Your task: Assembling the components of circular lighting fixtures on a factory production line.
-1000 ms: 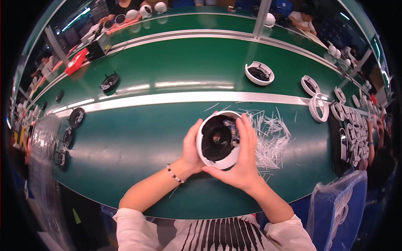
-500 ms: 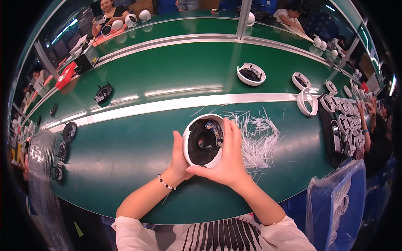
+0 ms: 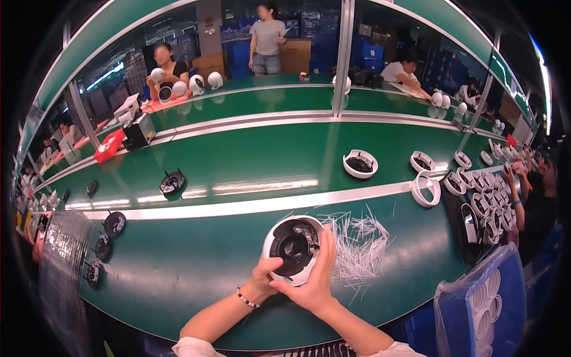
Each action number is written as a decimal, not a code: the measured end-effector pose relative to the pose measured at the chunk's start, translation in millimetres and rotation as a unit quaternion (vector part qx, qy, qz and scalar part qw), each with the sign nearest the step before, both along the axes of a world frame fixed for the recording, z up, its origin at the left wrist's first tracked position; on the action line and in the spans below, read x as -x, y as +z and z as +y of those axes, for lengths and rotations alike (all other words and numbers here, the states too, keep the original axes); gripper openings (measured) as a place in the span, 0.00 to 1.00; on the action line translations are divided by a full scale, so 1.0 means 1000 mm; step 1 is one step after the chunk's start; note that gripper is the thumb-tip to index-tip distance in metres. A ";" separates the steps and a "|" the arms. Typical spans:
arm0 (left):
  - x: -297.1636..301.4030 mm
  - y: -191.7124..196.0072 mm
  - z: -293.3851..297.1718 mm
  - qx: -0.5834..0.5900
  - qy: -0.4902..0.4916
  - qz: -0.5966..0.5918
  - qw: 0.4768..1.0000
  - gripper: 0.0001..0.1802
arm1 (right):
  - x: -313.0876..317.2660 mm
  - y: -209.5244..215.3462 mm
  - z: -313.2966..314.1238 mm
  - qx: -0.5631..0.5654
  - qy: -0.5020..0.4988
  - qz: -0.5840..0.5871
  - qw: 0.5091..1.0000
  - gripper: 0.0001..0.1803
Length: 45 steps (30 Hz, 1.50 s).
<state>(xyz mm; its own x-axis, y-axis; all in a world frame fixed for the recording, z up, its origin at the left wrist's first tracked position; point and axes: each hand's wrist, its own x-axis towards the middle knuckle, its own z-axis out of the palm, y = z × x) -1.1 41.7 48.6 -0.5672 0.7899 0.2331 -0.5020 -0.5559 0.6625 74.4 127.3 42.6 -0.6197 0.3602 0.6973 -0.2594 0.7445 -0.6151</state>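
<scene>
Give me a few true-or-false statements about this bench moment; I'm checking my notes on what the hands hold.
1. Both hands hold one round white housing with a black inside. True: left hand and right hand grip the housing.
2. The pile of thin white strips lies left of the housing. False: the strips lie to its right.
3. The left wrist wears a beaded bracelet. True: bracelet.
4. The bench top is red. False: the bench is green.
</scene>
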 end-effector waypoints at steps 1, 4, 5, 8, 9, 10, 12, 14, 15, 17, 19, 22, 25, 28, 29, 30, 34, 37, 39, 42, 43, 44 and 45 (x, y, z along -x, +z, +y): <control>-0.001 0.005 0.000 -0.008 0.007 -0.032 0.999 0.38 | -0.001 0.006 0.001 -0.015 0.012 0.014 1.000 0.57; 0.003 0.013 0.000 0.011 0.018 -0.116 0.993 0.30 | -0.004 0.015 0.003 -0.058 0.045 0.018 0.997 0.52; 0.006 0.014 0.001 0.024 0.010 -0.138 0.990 0.29 | -0.007 0.014 0.005 -0.077 0.054 0.002 0.996 0.52; 0.009 0.028 0.006 0.116 0.012 -0.114 0.987 0.28 | -0.022 0.018 0.022 -0.119 0.059 -0.032 0.991 0.51; 0.014 0.027 0.007 0.160 -0.007 -0.122 0.980 0.29 | -0.028 0.017 0.033 -0.134 0.051 -0.037 0.989 0.51; 0.018 0.028 0.002 0.178 -0.002 -0.119 0.977 0.29 | -0.032 0.019 0.042 -0.139 0.051 -0.020 0.989 0.49; 0.033 0.024 0.000 0.208 0.003 -0.122 0.970 0.30 | -0.039 0.020 0.072 -0.166 0.021 -0.037 0.985 0.47; 0.055 0.014 -0.005 0.220 0.015 -0.130 0.967 0.30 | -0.036 0.027 0.108 -0.187 -0.055 -0.020 0.981 0.40; 0.066 0.014 -0.007 0.243 0.033 -0.120 0.962 0.31 | -0.032 0.030 0.129 -0.194 -0.094 -0.020 0.976 0.37; 0.094 0.008 0.011 0.272 0.044 -0.095 0.957 0.31 | -0.037 0.036 0.185 -0.226 -0.214 -0.050 0.949 0.32; 0.125 0.001 0.024 0.300 0.078 -0.068 0.948 0.30 | -0.035 0.026 0.245 -0.225 -0.314 -0.052 0.921 0.29; 0.165 -0.009 0.034 0.297 0.103 -0.025 0.949 0.27 | -0.029 0.004 0.307 -0.205 -0.393 -0.166 0.881 0.33; 0.187 -0.013 0.066 0.231 0.090 -0.127 0.960 0.25 | -0.042 -0.026 0.365 -0.249 -0.420 -0.184 0.853 0.38; 0.212 -0.036 0.083 0.236 0.129 -0.070 0.960 0.22 | -0.045 -0.038 0.393 -0.231 -0.447 -0.253 0.826 0.38; 0.221 -0.044 0.087 0.265 0.146 -0.058 0.951 0.22 | -0.045 -0.040 0.401 -0.211 -0.456 -0.287 0.816 0.37; 0.228 -0.051 0.089 0.285 0.162 -0.044 0.944 0.21 | -0.042 -0.046 0.407 -0.201 -0.447 -0.284 0.824 0.35; 0.230 -0.050 0.093 0.399 0.286 0.035 0.871 0.20 | -0.040 -0.050 0.416 -0.213 -0.416 -0.264 0.844 0.15; 0.259 -0.072 0.076 0.417 0.352 0.149 0.825 0.21 | -0.035 -0.044 0.408 -0.242 -0.389 -0.253 0.852 0.06; 0.255 -0.048 0.075 0.489 0.429 0.252 0.717 0.23 | -0.045 -0.047 0.422 -0.236 -0.369 -0.252 0.863 0.06; 0.273 -0.028 0.064 0.492 0.531 0.428 0.541 0.21 | -0.057 -0.045 0.433 -0.273 -0.332 -0.183 0.884 0.06; 0.296 -0.030 0.041 0.550 0.497 0.576 0.345 0.17 | -0.045 -0.032 0.415 -0.276 -0.336 -0.192 0.880 0.06; 0.309 -0.027 0.024 0.627 0.430 0.605 0.237 0.13 | -0.039 -0.030 0.415 -0.256 -0.325 -0.203 0.888 0.09; 0.320 -0.024 -0.001 0.624 0.482 0.536 0.303 0.16 | -0.031 -0.022 0.407 -0.201 -0.303 -0.266 0.893 0.12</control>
<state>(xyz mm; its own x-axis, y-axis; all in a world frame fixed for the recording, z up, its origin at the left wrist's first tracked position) -321.1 41.1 24.6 -0.8014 0.2303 0.5520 0.3702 0.9159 0.1553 105.1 534.0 20.6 -0.6786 0.5277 0.5110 0.5144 0.8380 -0.1823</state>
